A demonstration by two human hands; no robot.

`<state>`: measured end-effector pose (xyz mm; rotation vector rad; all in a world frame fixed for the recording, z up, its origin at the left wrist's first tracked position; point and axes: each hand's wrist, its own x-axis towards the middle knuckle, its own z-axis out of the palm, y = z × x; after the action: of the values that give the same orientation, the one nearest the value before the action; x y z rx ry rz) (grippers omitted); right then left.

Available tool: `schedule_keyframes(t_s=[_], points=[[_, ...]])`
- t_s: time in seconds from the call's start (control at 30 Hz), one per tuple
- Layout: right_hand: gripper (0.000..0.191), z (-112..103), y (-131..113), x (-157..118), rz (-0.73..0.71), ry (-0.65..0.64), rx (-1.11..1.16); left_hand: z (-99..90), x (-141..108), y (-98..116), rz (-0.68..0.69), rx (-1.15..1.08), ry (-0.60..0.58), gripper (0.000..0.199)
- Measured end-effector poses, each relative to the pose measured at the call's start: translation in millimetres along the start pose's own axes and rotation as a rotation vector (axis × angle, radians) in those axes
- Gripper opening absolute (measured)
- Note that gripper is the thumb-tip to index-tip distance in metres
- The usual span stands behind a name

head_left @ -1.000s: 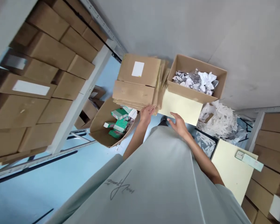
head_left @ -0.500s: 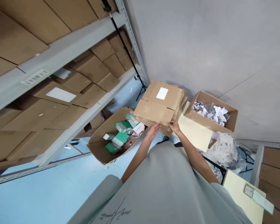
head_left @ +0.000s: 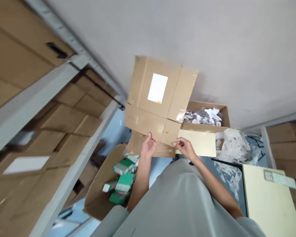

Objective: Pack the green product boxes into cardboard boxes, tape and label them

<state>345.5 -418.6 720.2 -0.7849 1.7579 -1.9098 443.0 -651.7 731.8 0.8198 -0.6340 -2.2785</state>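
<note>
A flattened cardboard box [head_left: 160, 108] with a white label [head_left: 157, 88] and clear tape stands tilted up in front of me. At its lower edge, my left hand [head_left: 149, 145] is closed on the cardboard, palm partly turned upward. My right hand [head_left: 185, 147] pinches the lower right corner between thumb and fingers. Below the raised piece lies more flat cardboard [head_left: 138, 144], largely covered by it. Just left of my left forearm is an open carton [head_left: 96, 187] holding several green-and-white small boxes [head_left: 125, 181].
Shelving [head_left: 56, 95] loaded with cartons [head_left: 61, 118] runs along the left. An open box [head_left: 202, 127] of crumpled white paper stands by the wall [head_left: 227, 42]. To the right are white scraps [head_left: 233, 144] and a cream tabletop [head_left: 268, 204] bearing a pale green box [head_left: 283, 180].
The flattened box has been lifted and tipped upright off the stack, with both hands on its lower edge. The view has swung, so the shelving sits further left and lower.
</note>
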Motion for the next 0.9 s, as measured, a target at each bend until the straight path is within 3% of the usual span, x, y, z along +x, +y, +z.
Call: schedule_keyframes(t_s=[0.07,0.17,0.27,0.33,0.43,0.53,0.63,0.77,0.9], points=[[0.046,-58,-4,-14,0.010,0.221,0.071,34.3,10,-11,-0.033,0.088,-0.096,0.023],[0.059,-165,-10,-65,0.004,0.775,0.085,93.5,20,-44,-0.064,0.293,-0.278,0.030],[0.062,-251,-15,-165,-0.042,1.312,-0.026,147.0,15,-101,-0.146,0.559,-0.557,0.032],[0.059,-282,-17,-244,-0.060,1.541,-0.131,172.0,1,-149,-0.227,0.734,-0.735,0.039],[0.055,-296,-9,-354,-0.003,1.702,-0.285,189.7,-34,-231,-0.320,0.932,-0.909,0.052],[0.066,-297,15,-439,0.166,1.738,-0.397,188.4,-79,-318,-0.430,1.037,-1.001,0.057],[0.075,-298,46,-508,0.284,1.783,-0.383,180.9,-125,-399,-0.530,1.129,-1.080,0.055],[0.088,-303,77,-587,0.258,1.946,-0.334,178.9,-182,-496,-0.608,1.265,-1.215,0.054],[0.076,-315,103,-656,0.248,2.031,-0.279,185.1,-234,-583,-0.671,1.407,-1.425,0.051]])
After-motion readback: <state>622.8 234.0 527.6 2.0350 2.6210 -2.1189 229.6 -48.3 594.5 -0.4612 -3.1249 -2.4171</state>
